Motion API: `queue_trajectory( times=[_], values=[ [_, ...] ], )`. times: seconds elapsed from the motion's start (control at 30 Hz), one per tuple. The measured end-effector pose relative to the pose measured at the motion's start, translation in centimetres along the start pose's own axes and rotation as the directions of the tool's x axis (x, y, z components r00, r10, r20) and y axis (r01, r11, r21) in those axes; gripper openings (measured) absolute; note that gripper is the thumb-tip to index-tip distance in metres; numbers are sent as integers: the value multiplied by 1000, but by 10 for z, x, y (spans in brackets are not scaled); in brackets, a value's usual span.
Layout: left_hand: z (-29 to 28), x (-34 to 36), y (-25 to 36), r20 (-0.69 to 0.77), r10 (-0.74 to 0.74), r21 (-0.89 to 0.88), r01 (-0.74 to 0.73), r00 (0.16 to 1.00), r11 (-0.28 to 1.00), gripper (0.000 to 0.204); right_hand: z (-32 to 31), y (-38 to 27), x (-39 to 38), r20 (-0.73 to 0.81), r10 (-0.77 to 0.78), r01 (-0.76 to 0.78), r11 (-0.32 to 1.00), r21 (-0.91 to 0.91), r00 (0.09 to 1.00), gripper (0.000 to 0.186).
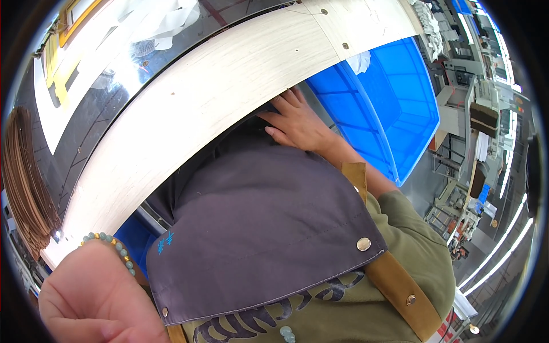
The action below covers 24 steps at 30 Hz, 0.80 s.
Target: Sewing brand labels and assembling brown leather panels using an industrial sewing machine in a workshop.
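Close to the camera, my left hand (97, 294) is raised at the lower left, with a bracelet of pale green beads (123, 251) on its wrist. Its fingers run out of the picture or are hidden, so their hold does not show. My right hand (300, 121) lies by the table's near edge, its fingers spread and nothing visible in them. Those fingers rest at the dark grey apron (257, 211), just under the rim of the pale table (189, 108). Brown straps (400, 286) fasten the apron over an olive green shirt.
Beyond the right arm stands a blue plastic bin (394, 108) with some white cloth (360, 62) at its far corner. A stack of brown sheets (26, 188) is at the far left. White and yellow pieces (60, 80) lie past the table. Machines (486, 91) fill the right side.
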State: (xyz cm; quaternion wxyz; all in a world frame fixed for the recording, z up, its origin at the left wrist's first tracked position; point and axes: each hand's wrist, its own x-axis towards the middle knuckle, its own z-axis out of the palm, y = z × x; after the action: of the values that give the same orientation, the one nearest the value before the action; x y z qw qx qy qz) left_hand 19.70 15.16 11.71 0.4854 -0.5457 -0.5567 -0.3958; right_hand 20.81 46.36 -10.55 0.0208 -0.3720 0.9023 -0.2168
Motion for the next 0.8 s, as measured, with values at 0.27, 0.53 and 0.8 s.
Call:
queue_trajectory(
  times=[0.27,0.53,0.8],
  values=[
    [-26,-12,19,11,-190,84,188,982,979,20,0,-1,1,49,19,-18,1000,-14,999,41],
    [-65,-22,27,62,-347,204,328,936,922,37,1,-2,0,63,45,-47,999,21,997,42],
    [-55,-14,16,98,-257,166,238,962,957,24,2,-2,4,65,36,-41,996,78,997,41]
  ],
)
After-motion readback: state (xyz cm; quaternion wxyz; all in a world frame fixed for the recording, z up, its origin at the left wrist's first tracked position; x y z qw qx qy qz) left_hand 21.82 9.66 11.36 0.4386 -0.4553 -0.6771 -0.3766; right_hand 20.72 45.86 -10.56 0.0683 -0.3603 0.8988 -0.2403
